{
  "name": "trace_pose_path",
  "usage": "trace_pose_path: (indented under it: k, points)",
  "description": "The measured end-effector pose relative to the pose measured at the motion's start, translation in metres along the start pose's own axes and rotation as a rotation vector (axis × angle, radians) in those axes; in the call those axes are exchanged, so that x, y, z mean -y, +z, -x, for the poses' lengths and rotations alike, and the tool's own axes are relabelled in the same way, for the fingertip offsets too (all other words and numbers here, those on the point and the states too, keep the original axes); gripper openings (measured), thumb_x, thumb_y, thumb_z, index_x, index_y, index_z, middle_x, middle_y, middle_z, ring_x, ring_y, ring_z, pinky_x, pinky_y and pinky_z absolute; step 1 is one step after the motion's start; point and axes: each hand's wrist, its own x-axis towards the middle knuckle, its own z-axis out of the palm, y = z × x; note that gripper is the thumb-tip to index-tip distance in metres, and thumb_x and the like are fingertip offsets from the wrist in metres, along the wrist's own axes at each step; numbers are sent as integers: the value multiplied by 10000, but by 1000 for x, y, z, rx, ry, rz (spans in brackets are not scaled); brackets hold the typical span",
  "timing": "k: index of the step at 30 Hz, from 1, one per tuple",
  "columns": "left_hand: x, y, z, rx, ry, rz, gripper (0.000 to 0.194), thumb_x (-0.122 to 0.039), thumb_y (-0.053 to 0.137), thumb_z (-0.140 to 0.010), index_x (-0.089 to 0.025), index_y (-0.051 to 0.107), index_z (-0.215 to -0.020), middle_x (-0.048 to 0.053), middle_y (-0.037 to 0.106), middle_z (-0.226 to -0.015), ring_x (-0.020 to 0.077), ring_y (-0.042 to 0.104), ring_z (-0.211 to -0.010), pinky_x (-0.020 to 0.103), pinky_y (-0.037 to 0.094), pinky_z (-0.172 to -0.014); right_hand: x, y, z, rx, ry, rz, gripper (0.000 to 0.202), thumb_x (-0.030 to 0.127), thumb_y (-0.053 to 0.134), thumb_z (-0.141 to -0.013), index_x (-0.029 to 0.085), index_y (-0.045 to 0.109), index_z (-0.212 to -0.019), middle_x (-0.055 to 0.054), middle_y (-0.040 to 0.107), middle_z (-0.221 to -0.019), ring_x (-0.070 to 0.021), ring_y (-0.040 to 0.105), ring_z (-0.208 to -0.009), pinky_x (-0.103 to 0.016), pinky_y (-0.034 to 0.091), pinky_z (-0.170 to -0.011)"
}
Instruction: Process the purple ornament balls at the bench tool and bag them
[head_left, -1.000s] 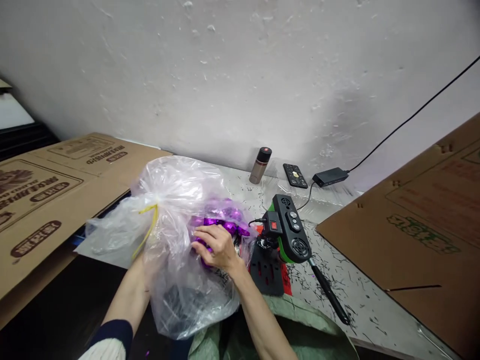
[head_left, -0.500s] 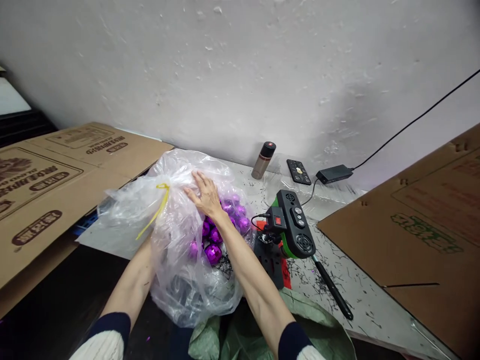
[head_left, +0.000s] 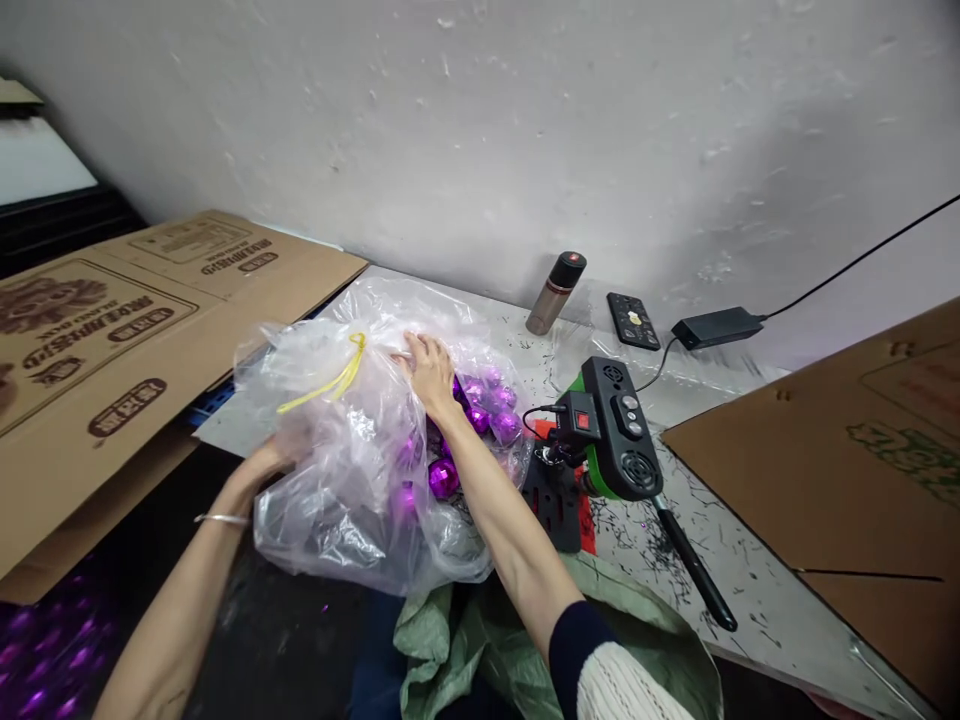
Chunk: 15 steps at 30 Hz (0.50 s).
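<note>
A clear plastic bag point(head_left: 360, 500) lies crumpled on the table, with a yellow tie point(head_left: 345, 378) around its gathered part. Shiny purple balls point(head_left: 444, 478) show inside and through its film. My right hand point(head_left: 431, 375) reaches across the bag, its fingers bent into the plastic above the balls. At the bag's left side is my left hand point(head_left: 294, 440), blurred and partly behind the film, so its fingers cannot be made out.
Cardboard point(head_left: 150, 320) lies at the left, and a carton point(head_left: 847, 470) stands at the right. A black-and-green device point(head_left: 622, 430), bottle point(head_left: 555, 293), phone point(head_left: 634, 320) and power adapter point(head_left: 718, 327) are on the table point(head_left: 675, 560). Green fabric point(head_left: 517, 660) bunches in front. More purple balls point(head_left: 52, 650) appear lower left.
My left hand has come out from under the bag to its left side. My right hand's fingers, spread before, are now drawn in on the plastic. The view has shifted left.
</note>
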Motion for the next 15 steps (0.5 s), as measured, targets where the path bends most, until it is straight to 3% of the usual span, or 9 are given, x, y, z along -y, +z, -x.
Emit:
trace_pose_path:
  k: [2,3,5,8,10,12,13,15]
  points:
    - [10,-22,16,46,-212,-50,471,-549,606,-854,-140,745,-1042,127,791,-915,342,747,-964,550,591,-982,0,3,1,2,25,13,506,454,556,-1030,271,537,-1501,-139,582,-1519,-287,544,-1379,-496,428,-1194]
    - [9,-28,31,-20,-277,-66,558,-569,553,-902,-104,714,-1166,159,793,-1068,346,743,-1041,568,564,-1034,-1,4,1,2,37,22,505,450,548,-1032,271,532,-1504,-140,581,-1521,-290,543,-1377,-502,431,-1189]
    - [-1,-25,74,-274,-191,-56,705,-612,403,-998,-95,546,-1455,209,636,-1467,347,654,-1305,566,472,-1165,-1,7,2,3,55,45,513,449,536,-1035,273,514,-1516,-141,576,-1526,-295,540,-1378,-511,435,-1179]
    - [-28,23,143,-253,141,-166,866,-779,390,-961,-171,444,-1575,185,396,-1683,373,373,-1569,584,309,-1283,0,9,4,10,65,88,543,467,530,-1033,282,478,-1541,-148,559,-1539,-302,530,-1385,-516,432,-1170]
    - [-41,71,167,-238,167,-229,934,-831,472,-897,-160,486,-1545,227,323,-1703,443,271,-1600,664,278,-1268,1,9,6,19,66,109,552,477,522,-1033,286,466,-1547,-150,551,-1544,-304,522,-1387,-515,424,-1168]
    - [-41,114,169,-231,41,-241,934,-766,559,-891,-117,455,-1553,295,342,-1667,488,274,-1584,728,323,-1204,1,7,10,34,71,122,549,471,508,-1036,281,462,-1550,-153,550,-1542,-305,514,-1386,-512,414,-1166]
    - [-37,129,163,-213,-10,-233,840,-693,535,-938,-93,480,-1523,322,402,-1618,491,329,-1557,745,347,-1174,1,5,12,44,73,127,546,462,500,-1039,276,460,-1551,-154,553,-1538,-305,511,-1385,-510,410,-1166]
    - [-22,145,148,-171,-5,-251,583,-491,412,-1033,-73,588,-1399,321,588,-1431,461,495,-1446,756,358,-1147,0,1,17,68,81,137,540,438,487,-1041,265,458,-1551,-156,564,-1522,-304,508,-1383,-504,402,-1169]
